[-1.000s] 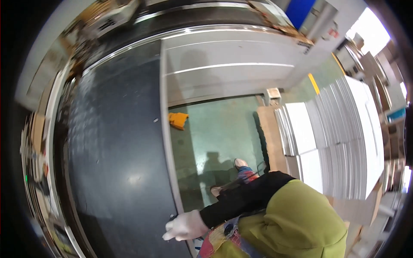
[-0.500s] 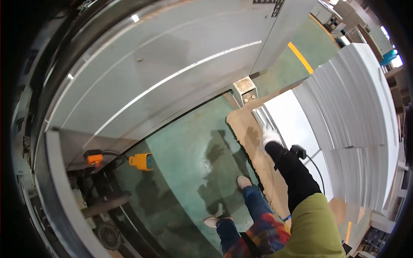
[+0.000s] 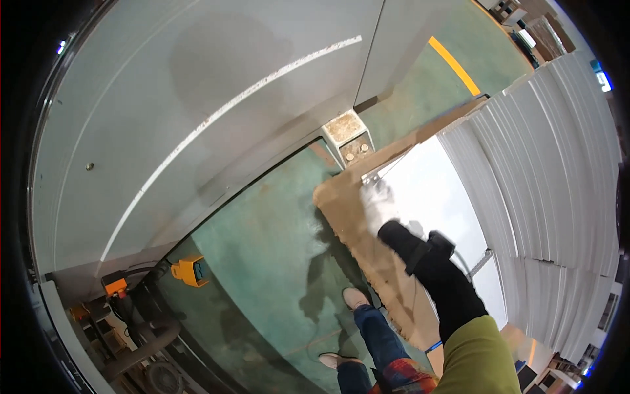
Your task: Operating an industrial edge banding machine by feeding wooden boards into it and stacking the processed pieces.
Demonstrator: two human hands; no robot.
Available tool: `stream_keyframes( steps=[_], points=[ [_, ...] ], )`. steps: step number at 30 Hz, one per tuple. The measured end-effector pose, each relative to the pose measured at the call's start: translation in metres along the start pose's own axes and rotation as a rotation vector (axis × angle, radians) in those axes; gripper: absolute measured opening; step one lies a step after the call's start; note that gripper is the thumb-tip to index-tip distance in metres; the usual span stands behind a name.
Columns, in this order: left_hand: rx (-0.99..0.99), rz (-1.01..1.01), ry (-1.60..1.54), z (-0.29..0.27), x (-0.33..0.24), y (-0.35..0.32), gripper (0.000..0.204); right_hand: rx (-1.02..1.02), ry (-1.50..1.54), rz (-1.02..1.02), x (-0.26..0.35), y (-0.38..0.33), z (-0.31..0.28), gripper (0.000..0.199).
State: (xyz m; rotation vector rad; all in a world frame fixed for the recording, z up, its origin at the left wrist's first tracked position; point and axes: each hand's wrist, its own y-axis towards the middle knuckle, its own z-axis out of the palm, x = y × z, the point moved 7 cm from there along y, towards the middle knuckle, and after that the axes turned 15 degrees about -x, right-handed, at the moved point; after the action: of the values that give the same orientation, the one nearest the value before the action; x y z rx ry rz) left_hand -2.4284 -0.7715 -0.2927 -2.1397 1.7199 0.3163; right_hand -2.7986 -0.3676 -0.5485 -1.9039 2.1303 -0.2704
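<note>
My right hand (image 3: 377, 205), in a white glove under a black sleeve, reaches to the near-left corner of a low stack of flat white panels (image 3: 430, 190). Its fingers are at the panel edge but smeared, so whether they grip it cannot be made out. A small black device (image 3: 441, 244) with a cable is strapped to the wrist. The panels lie on brown cardboard (image 3: 344, 190) with a ragged edge. My left hand is out of view.
A tall stack of grey-white panels (image 3: 545, 164) stands to the right. A grey machine wall (image 3: 216, 98) fills the left, with a bolted metal foot (image 3: 346, 131) at its base. A yellow foot pedal (image 3: 190, 270) sits on the green floor (image 3: 262, 243). My shoes (image 3: 355, 298) stand beside the cardboard.
The view has shifted, bringing the machine foot and panels further left in the picture. My right hand has moved toward the far end of the panel edge, close to the corner.
</note>
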Motion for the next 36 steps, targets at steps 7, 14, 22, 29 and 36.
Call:
stream_keyframes(
  steps=[7,14,22,29,36],
  points=[
    [0.233,-0.175,-0.016,-0.005,-0.011,0.006,0.031,-0.256,0.326,0.177,-0.017,-0.125,0.024,0.067],
    [0.264,-0.187,0.050,-0.002,0.010,-0.031,0.035,0.238,-0.549,0.322,-0.071,-0.164,0.065,0.067],
    [0.195,-0.328,-0.115,-0.055,-0.036,-0.053,0.038,-0.196,0.497,0.243,-0.160,-0.120,-0.101,0.027],
    [0.197,-0.416,-0.309,-0.103,-0.075,-0.078,0.045,0.258,1.776,0.121,-0.039,-0.215,-0.272,0.058],
    [-0.018,-0.510,-0.960,-0.198,-0.085,-0.080,0.061,0.805,2.149,-0.313,0.205,-0.324,-0.442,0.058]
  ],
)
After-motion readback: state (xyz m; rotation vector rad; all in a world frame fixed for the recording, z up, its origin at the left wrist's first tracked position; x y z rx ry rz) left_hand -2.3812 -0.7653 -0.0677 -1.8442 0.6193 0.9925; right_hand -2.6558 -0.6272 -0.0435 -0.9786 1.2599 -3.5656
